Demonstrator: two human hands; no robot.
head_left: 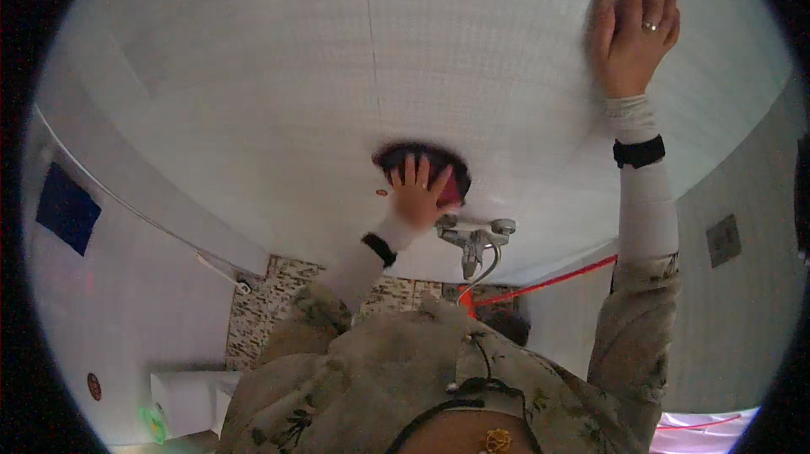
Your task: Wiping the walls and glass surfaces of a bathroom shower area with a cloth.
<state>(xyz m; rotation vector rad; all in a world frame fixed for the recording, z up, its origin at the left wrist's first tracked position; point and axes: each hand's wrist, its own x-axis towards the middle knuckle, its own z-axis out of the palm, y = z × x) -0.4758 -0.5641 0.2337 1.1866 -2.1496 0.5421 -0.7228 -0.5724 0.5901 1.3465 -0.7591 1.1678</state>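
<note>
Against the white tiled wall (253, 74), the fingers (411, 170) of the left hand (415, 192) are spread and pressed flat over a round dark pad with a pink-red part (450, 186), which sits on the wall just above the chrome wall-mounted tap (474, 243). The right hand (633, 28) is raised high and well apart from it, palm on the tiles, its fingers straight and close together, a ring on one of them. A black band circles each wrist over pale sleeves. From here the pad could slip out from under the open left fingers, since they only press on it rather than close round it, and the braced right palm could slide if the tiles are wet. The pad is mostly covered by the hand, so its material and exact shape are hard to make out. A red cord (548, 282) runs behind the floral-print garment (396, 370), its ends cut off, and the mosaic strip (270, 302) below is partly hidden.
</note>
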